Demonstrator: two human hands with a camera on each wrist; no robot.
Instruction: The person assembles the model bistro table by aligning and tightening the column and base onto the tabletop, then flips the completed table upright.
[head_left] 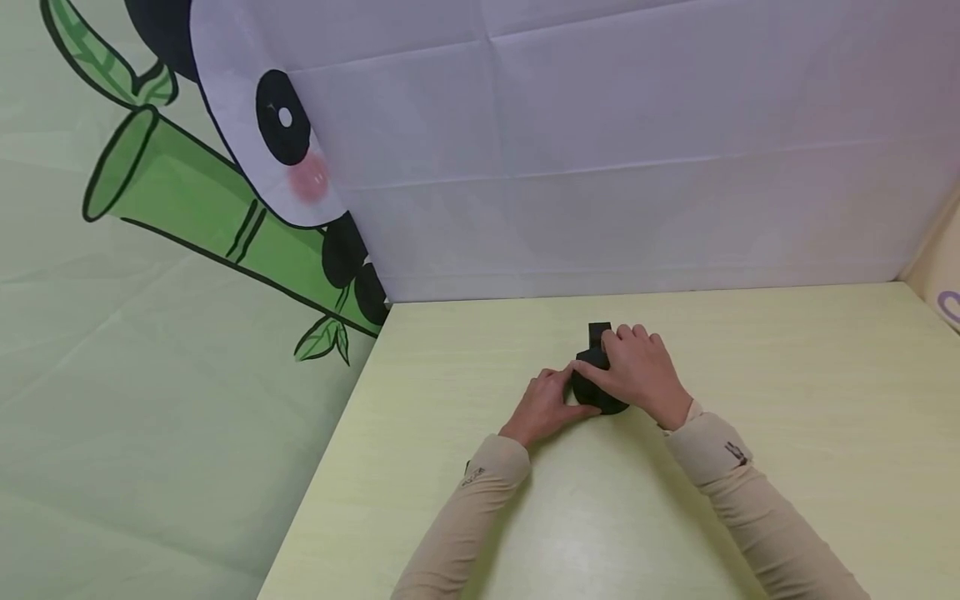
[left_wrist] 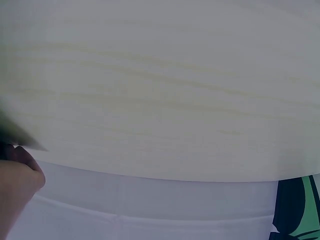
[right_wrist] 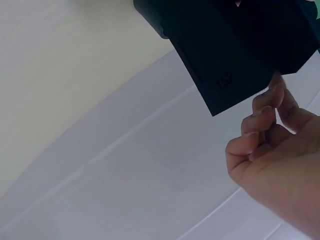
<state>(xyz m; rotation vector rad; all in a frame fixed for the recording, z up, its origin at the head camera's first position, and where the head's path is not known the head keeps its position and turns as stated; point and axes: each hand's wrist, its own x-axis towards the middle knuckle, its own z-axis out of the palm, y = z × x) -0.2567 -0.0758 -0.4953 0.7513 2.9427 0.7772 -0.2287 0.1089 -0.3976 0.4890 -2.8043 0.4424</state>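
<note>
A black object [head_left: 590,393] with a rounded body and a flat tab at its far end is at the middle of the table in the head view. My left hand [head_left: 547,408] holds its near left side, with thumb and fingers spread around the body. From the right, my right hand [head_left: 643,371] grips the top beside the tab, fingers curled. The right wrist view shows a flat dark plate of the black object [right_wrist: 215,65] with small raised marks, and fingertips at its edge. In the left wrist view, only part of a hand [left_wrist: 17,182] appears at the left edge.
The pale yellow table [head_left: 787,400] extends around both arms. A white cloth wall [head_left: 637,167] rises along its far edge. Green cloth with a printed panda and bamboo [head_left: 187,183] hangs on the left.
</note>
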